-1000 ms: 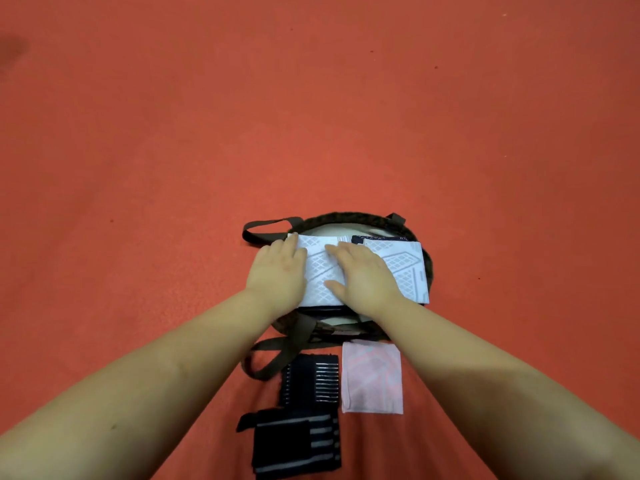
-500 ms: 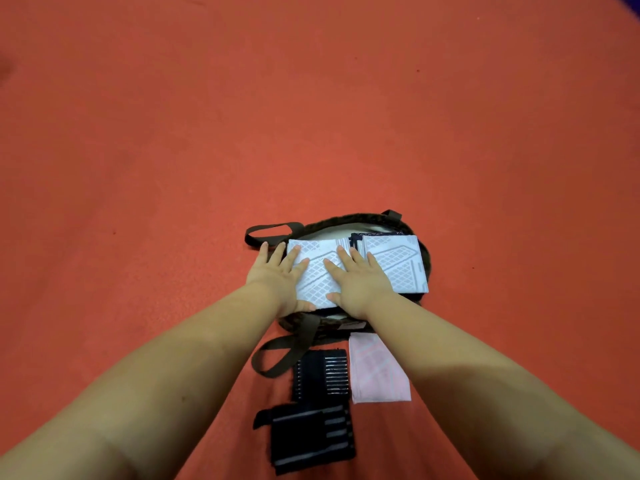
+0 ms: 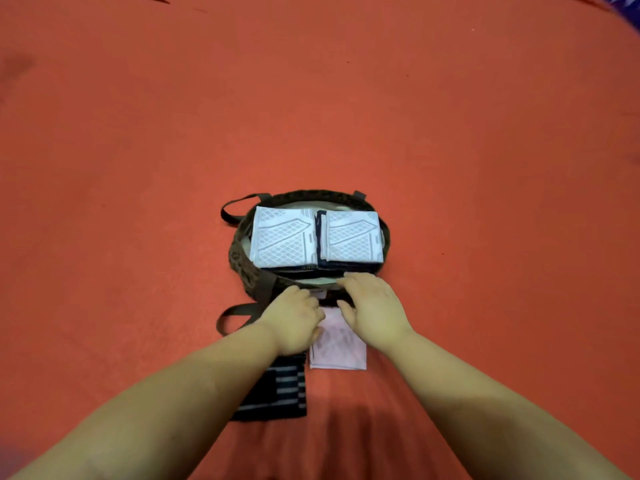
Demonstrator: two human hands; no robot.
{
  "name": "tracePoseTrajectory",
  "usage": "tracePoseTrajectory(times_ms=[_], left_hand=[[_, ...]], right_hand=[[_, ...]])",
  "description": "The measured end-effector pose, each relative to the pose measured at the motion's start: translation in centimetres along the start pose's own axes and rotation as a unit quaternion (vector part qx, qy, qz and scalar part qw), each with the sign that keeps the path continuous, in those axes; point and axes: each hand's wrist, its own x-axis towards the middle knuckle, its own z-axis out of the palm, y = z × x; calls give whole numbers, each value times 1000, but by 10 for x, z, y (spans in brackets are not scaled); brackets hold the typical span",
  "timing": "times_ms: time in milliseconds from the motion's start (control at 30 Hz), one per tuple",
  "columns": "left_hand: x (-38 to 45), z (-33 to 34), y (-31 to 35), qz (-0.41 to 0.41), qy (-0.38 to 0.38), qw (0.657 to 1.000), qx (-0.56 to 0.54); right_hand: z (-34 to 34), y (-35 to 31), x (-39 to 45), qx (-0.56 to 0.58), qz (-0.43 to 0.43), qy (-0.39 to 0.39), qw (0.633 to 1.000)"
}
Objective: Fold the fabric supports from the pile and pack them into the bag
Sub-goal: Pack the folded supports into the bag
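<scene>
Bag (image 3: 242, 263): dark, patterned, lying open on the orange floor (image 3: 485, 168), straps trailing at its left side.
White supports (image 3: 282, 239): two folded pieces with a lattice print, side by side in the bag's mouth — a dark fold between them.
Pink support (image 3: 341, 348): folded, on the floor just near of the bag, partly under the hands.
Black striped support (image 3: 280, 393): left of the pink one, nearer still.
Left hand (image 3: 294, 323): fingers loosely curled, gripping nothing that shows, over the bag's near rim.
Right hand (image 3: 372, 308): fingers relaxed — resting at the bag's near rim, above the pink support.
</scene>
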Motion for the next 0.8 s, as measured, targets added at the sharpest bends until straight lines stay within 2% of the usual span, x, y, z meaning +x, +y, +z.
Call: tracePoseTrajectory(times_ms=[67, 167, 267, 400, 533, 633, 700, 800], left_hand=[[1, 19, 21, -30, -88, 995, -27], [5, 43, 43, -81, -202, 975, -53], [13, 58, 54, -117, -240, 962, -61], [22, 74, 57, -148, -278, 946, -76], [21, 82, 60, -160, -260, 947, -103], [17, 82, 60, -177, -246, 941, -147], [15, 79, 59, -218, -181, 932, -226], [13, 63, 57, -281, -30, 912, -298]], right_hand=[[14, 12, -24, 7, 9, -18, 1000], [33, 20, -49, 10, 70, -112, 991], [58, 28, -61, 47, 165, -188, 967], [86, 29, -61, 205, 308, -163, 915], [103, 33, -55, 325, 437, -86, 834], [104, 33, -50, 388, 457, -85, 796], [96, 29, -49, 418, 424, -109, 796], [75, 21, -53, 456, 380, -125, 795]])
